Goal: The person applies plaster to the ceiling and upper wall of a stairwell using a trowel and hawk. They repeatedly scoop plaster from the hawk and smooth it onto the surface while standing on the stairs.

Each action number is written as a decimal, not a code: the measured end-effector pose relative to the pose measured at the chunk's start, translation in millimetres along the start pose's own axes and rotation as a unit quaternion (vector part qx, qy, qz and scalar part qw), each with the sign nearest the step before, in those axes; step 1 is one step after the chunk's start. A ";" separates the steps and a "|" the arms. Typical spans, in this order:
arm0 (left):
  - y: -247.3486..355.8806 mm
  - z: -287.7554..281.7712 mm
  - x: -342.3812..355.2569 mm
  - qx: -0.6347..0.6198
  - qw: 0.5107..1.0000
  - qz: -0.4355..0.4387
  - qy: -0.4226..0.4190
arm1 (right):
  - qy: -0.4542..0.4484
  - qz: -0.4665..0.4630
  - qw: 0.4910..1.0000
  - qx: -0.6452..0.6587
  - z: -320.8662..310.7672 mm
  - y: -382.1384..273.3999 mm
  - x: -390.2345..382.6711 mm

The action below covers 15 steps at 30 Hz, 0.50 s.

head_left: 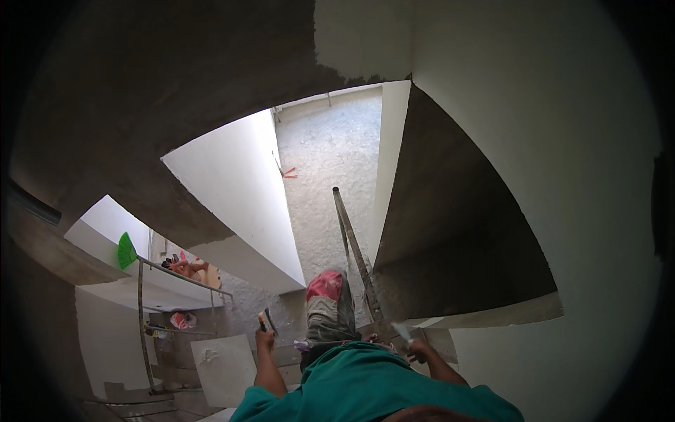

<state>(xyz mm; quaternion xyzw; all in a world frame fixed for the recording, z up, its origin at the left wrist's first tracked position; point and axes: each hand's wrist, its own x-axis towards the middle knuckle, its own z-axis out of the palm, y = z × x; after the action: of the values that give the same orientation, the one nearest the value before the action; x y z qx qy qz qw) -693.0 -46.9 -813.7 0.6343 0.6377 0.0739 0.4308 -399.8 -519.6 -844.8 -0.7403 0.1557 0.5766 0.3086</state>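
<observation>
Unfinished stairwell, seen steeply downward: white plastered walls [534, 141] at right, a bare grey soffit [140, 105] at upper left, a rough grey floor [330, 155] far below with a small red item [288, 172] lying on it. A metal pole [355, 250] is leaned up through the shaft. At lower left a metal railing [144, 309] is fitted beside a landing, where a green fan-shaped object [126, 250], pink and orange bundles [188, 269] and a red-and-white bag [183, 320] are kept; contents of the bag cannot be told. A white board [223, 367] bearing a dab of plaster is set just below. Left hand [264, 339] is raised from a bent forearm, fingers clenched round a small dark-bladed tool [266, 321] held upright. Right hand [418, 348] is extended toward the right wall, fingers closed on a pale flat blade [401, 330] angled up and leftward, near the wall's lower edge. A green shirt [365, 387] and paint-stained trousers [327, 302] are recorded between both arms.
</observation>
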 end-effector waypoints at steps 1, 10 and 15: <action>-11.6 -5.1 -6.8 0.015 0.998 -0.059 -0.001 | -0.024 0.067 0.997 -0.003 9.9 6.4 -9.8; -69.3 -8.5 28.4 0.135 0.986 -0.100 0.019 | -0.106 -0.068 0.990 0.057 28.3 20.4 -8.3; -39.4 -26.5 44.7 -0.079 0.994 0.031 -0.066 | -0.057 -0.152 0.969 -0.187 54.1 -0.5 -6.8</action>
<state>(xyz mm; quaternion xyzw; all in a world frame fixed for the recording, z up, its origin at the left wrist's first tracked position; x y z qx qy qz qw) -731.6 -3.2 -842.9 0.6209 0.5799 0.0952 0.5187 -442.4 -485.7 -846.0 -0.7660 -0.0868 0.5830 0.2568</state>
